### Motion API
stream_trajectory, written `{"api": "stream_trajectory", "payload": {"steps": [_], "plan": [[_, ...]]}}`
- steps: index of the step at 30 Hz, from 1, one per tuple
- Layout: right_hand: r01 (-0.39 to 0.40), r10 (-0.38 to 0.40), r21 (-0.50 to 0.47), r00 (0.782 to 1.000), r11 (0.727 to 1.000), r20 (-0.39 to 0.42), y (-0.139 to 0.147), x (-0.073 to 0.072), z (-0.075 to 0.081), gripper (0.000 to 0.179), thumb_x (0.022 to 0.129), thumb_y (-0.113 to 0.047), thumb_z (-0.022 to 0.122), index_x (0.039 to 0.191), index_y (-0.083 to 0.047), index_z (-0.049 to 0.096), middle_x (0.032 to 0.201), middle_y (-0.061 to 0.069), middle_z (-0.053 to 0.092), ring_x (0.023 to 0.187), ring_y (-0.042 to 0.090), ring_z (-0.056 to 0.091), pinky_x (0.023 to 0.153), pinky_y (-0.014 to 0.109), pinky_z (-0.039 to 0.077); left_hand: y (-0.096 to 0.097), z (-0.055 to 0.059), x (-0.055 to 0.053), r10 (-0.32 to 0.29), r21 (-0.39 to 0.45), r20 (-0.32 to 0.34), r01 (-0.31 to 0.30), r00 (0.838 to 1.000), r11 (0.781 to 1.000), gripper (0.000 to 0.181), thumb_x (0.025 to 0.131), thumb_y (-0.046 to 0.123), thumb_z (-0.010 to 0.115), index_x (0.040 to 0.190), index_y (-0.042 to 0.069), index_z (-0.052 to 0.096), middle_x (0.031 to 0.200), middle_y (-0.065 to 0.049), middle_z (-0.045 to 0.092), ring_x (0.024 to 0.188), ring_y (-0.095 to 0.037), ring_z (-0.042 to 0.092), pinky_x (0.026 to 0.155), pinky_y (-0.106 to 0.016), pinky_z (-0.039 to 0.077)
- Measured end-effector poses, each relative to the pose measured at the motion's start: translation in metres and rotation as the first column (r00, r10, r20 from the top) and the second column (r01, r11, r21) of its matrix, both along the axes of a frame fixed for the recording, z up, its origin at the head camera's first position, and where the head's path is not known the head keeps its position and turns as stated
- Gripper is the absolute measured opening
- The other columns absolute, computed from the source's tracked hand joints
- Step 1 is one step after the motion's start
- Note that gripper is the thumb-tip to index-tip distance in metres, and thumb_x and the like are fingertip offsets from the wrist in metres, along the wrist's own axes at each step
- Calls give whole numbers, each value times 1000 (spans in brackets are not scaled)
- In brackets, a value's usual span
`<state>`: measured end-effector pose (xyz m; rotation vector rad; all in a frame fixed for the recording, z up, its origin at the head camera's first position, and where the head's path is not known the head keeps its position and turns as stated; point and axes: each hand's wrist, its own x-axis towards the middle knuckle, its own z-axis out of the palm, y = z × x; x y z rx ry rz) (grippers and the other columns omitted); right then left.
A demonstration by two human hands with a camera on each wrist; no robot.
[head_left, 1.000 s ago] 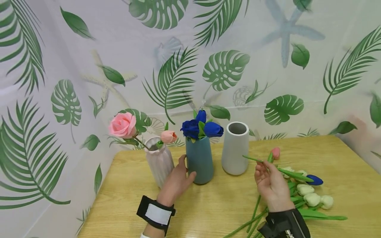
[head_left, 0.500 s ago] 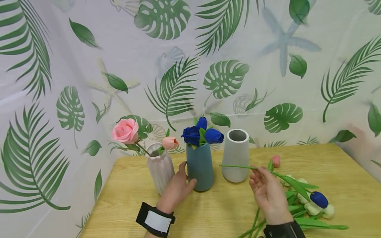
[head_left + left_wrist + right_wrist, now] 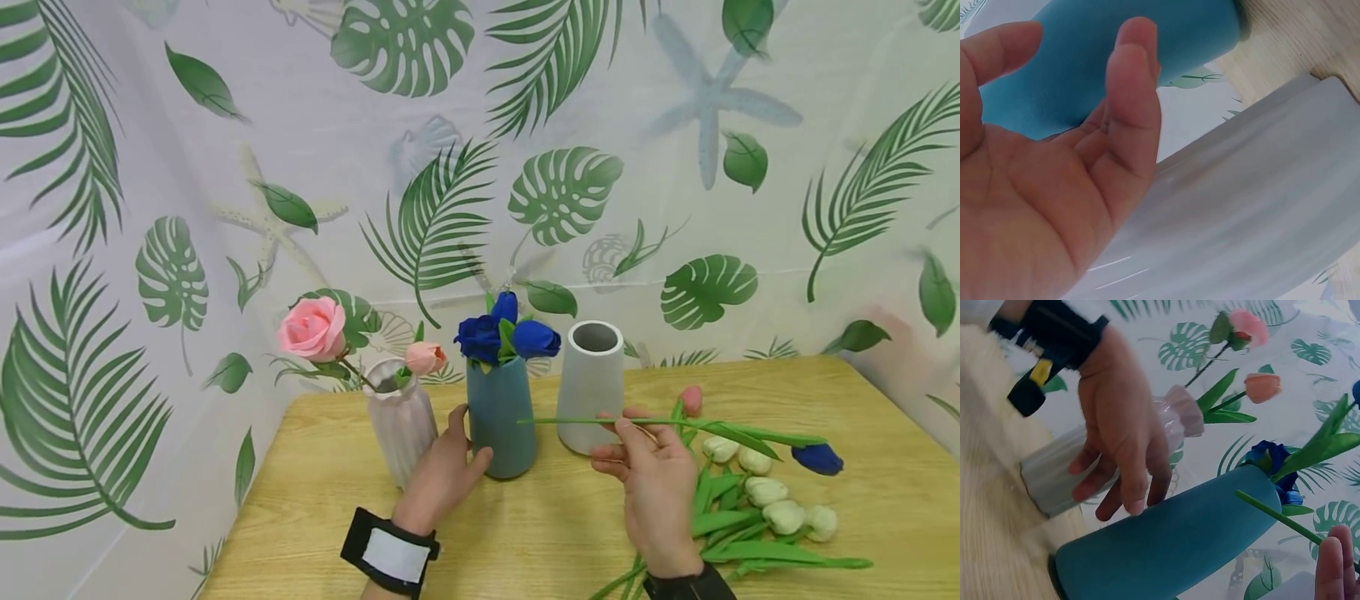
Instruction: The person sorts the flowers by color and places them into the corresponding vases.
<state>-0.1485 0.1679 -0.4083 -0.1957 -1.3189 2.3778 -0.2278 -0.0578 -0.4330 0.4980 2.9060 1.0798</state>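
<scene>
In the head view, my right hand pinches the green stem of a blue tulip. The tulip lies nearly level, its bloom to the right and its bare stem end overlapping the teal vase. That vase stands upright with several blue flowers in it. My left hand is beside the teal vase, thumb and fingertips close at its left side, fingers loosely bent in the left wrist view. Behind that hand is a pinkish white vase, holding a pink rose and a peach tulip.
A white vase with no flowers stands right of the teal one. White tulips and a pink tulip lie on the wooden table at right. A leaf-printed cloth hangs behind the table.
My right hand has moved left with the blue tulip, and the stem end now overlaps the teal vase. The bloom has risen clear of the white tulips. My left hand stays beside the vase.
</scene>
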Motion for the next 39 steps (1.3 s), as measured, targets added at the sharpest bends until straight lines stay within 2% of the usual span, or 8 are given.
{"api": "stream_trajectory", "payload": {"steps": [4, 9, 13, 16, 23, 27, 32, 39], "plan": [[71, -67, 148, 997, 986, -30, -7, 1, -5, 21, 99, -6, 59, 117, 3, 54, 93, 3, 75, 56, 13, 65, 56, 28, 56, -1, 1, 1, -7, -3, -14, 7, 1000, 1000, 69, 96, 22, 62, 149, -6, 28, 113, -23, 67, 96, -31, 68, 69, -40, 54], [168, -110, 240, 965, 956, -238, -10, -3, -14, 28, 96, 1, 62, 121, 6, 51, 89, 6, 75, 54, 15, 65, 55, 30, 56, -2, 3, 2, -14, -2, -27, 13, 1000, 1000, 68, 96, 22, 62, 149, -6, 29, 115, -24, 67, 97, -31, 68, 71, -41, 55], [214, -52, 266, 858, 940, -510, -4, -13, -23, 33, 98, 5, 53, 129, 5, 39, 90, 14, 73, 57, 17, 66, 57, 29, 55, -1, 5, 1, -2, 1, -25, 2, 1000, 1000, 71, 97, 24, 62, 150, -6, 26, 115, -23, 67, 98, -31, 68, 71, -40, 55], [280, -51, 269, 774, 922, -631, -1, -18, -17, 26, 102, 0, 48, 125, 9, 39, 79, 18, 71, 60, 19, 67, 57, 28, 55, 2, 6, -1, 16, 2, -1, -16, 1000, 1000, 76, 97, 27, 61, 152, -6, 21, 114, -24, 67, 96, -31, 69, 67, -38, 55], [416, -126, 203, 639, 886, -759, -4, -33, 2, 19, 103, 3, 40, 118, 15, 41, 70, 18, 68, 73, 23, 71, 64, 31, 57, 10, 1, -8, 45, 42, 75, -48, 996, 998, 88, 97, 39, 62, 155, -2, 11, 86, -15, 68, 68, -23, 65, 53, -34, 46], [512, -179, 190, 586, 838, -790, -19, -40, 22, 20, 102, 2, 44, 114, 17, 43, 83, 16, 74, 61, 13, 68, 62, 26, 56, 13, -5, -10, 38, 44, 66, -41, 997, 998, 90, 96, 44, 62, 154, -3, 11, 106, -24, 68, 87, -31, 70, 71, -43, 56], [604, -146, 293, 571, 741, -808, -31, -49, 34, 22, 102, 1, 46, 112, 19, 43, 91, 20, 73, 55, 13, 64, 61, 21, 53, 14, -9, -11, 49, 37, 56, -51, 997, 998, 88, 96, 44, 62, 153, -4, 14, 126, -32, 60, 106, -40, 67, 86, -51, 54], [622, 20, 605, 689, 498, -725, -34, -67, 43, 42, 108, -30, 41, 115, 10, 48, 68, 15, 62, 50, 19, 58, 51, 23, 47, 15, -12, -10, 67, -3, 49, -67, 997, 998, 85, 97, 44, 60, 153, -3, 15, 119, -28, 65, 98, -35, 70, 81, -48, 56]]}}
